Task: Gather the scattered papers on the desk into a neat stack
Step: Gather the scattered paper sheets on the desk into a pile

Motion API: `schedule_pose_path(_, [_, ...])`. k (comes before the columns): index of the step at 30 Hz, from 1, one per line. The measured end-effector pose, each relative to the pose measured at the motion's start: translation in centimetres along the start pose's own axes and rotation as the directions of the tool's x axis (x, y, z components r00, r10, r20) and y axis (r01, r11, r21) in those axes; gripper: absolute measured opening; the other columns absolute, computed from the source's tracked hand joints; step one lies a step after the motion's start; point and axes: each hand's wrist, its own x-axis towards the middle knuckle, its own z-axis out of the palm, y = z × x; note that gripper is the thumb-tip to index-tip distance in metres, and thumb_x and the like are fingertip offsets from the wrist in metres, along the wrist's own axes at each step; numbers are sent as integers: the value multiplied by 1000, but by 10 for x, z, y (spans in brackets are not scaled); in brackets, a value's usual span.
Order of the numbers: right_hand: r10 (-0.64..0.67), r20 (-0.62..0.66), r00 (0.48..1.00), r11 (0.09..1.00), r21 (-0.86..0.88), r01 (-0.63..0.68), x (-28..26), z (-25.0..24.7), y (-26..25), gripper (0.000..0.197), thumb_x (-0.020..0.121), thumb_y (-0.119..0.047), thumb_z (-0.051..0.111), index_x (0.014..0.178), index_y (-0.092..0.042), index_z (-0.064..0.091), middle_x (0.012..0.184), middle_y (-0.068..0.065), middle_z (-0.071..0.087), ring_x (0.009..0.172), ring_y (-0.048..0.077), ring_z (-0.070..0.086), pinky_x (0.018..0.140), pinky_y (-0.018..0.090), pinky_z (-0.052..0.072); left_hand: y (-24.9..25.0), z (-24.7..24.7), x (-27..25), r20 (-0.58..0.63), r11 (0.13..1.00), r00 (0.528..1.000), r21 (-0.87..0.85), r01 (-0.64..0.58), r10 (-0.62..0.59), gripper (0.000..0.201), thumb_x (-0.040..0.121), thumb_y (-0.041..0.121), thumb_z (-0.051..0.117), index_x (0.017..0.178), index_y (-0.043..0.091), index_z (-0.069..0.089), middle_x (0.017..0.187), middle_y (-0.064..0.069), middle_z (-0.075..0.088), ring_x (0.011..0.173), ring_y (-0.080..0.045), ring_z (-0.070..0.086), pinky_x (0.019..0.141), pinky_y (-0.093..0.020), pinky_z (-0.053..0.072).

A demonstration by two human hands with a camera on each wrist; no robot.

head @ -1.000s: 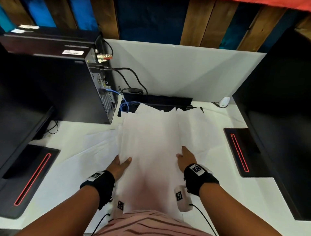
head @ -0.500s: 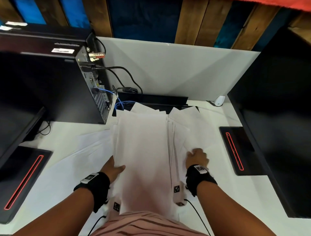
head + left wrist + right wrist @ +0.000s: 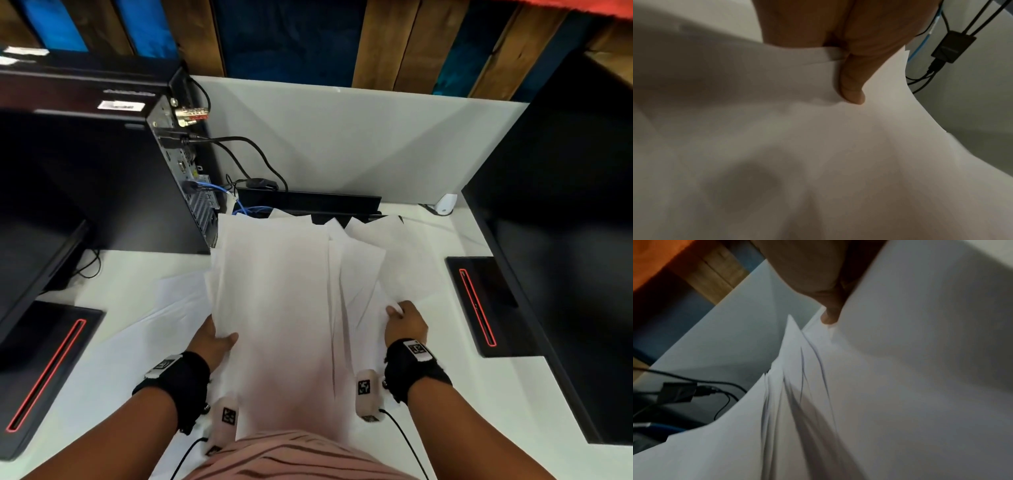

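Roughly midway, by the look of it. Most of the papers point(image 3: 274, 308) gathered into one loose pile on the white table point(image 3: 102, 359), between the two hands and running forward from them toward a black bar point(image 3: 308, 202) at the back.

Left hand point(image 3: 214, 341) at the pile's left edge: thumb on top, fingers tucked beneath and hidden, so clamped on the sheets. In the left wrist view, thumb point(image 3: 852, 84) pressed flat into the top sheet, with the edges of a few sheets showing just under it.

Right hand point(image 3: 406, 323) at the pile's right side, fingers curled, pinching several sheets that fan out forward of it at different angles. In the right wrist view, a fingertip point(image 3: 830, 316) against a sheet's edge, with many splayed edges below, not aligned.

Done so far, as a judgement: sheets pulled in from the sides and overlapping in one place.

Left to do: at least one or two sheets point(image 3: 178, 298) lying flat on the table just left of the left hand, outside the pile; the fanned group ahead of the right hand to be swung in line; corners poking out at the far end to be squared. No neat stack yet: edges uneven on the right and at the far end.

Far from both hands: a computer tower point(image 3: 102, 171) with cables, and dark monitors to either side.
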Motion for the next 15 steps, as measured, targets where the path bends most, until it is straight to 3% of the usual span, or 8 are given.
schedule_pose_path(2, [24, -63, 998, 999, 22, -23, 0, -8, 3, 22, 96, -13, 46, 112, -7, 58, 108, 21, 64, 101, 35, 59, 75, 27, 38, 0, -9, 0, -42, 999, 999, 40, 0, 2, 54, 86, -1, 62, 136, 4, 42, 130, -16, 55, 119, -35, 53, 105, -45, 40])
schedule_pose_path(4, [51, -25, 998, 998, -18, -52, 3, -12, 9, 27, 95, -10, 45, 118, -8, 58, 115, 21, 63, 107, 35, 58, 81, 30, 42, -2, -15, 1, -60, 998, 998, 64, 14, -11, 53, 86, -2, 61, 135, 3, 42, 131, -18, 55, 119, -36, 53, 104, -43, 39])
schedule_pose_path(6, [94, 165, 982, 985, -162, -67, 7, -10, 15, 35, 93, -7, 46, 127, -5, 56, 129, 18, 58, 119, 33, 53, 95, 30, 41, -6, -16, 2, -64, 996, 997, 80, 38, -33, 52, 86, -3, 62, 134, 1, 43, 130, -21, 55, 117, -37, 54, 102, -42, 40])
schedule_pose_path(8, [142, 325, 935, 963, -263, -55, 5, -5, 15, 37, 92, -7, 47, 126, 1, 55, 134, 17, 54, 122, 32, 51, 98, 29, 39, -6, -13, 3, -59, 994, 997, 96, 55, -49, 51, 85, -2, 62, 133, -1, 42, 129, -23, 56, 116, -37, 54, 102, -43, 41])
schedule_pose_path(11, [164, 399, 902, 970, -231, -74, -1, 2, 7, 52, 96, -23, 48, 141, 0, 38, 150, 14, 37, 137, 28, 37, 111, 29, 28, -4, -7, 1, -33, 994, 998, 101, 51, -48, 53, 86, -1, 63, 134, -1, 41, 130, -21, 55, 117, -37, 54, 102, -41, 41])
schedule_pose_path(15, [117, 347, 931, 990, -114, -82, -4, 16, -6, 76, 87, -50, 58, 143, -5, 37, 149, 12, 39, 135, 28, 39, 113, 34, 31, -2, -4, -3, 0, 992, 999, 112, 53, -54, 56, 87, 0, 62, 137, 1, 38, 132, -20, 54, 119, -36, 53, 101, -39, 39])
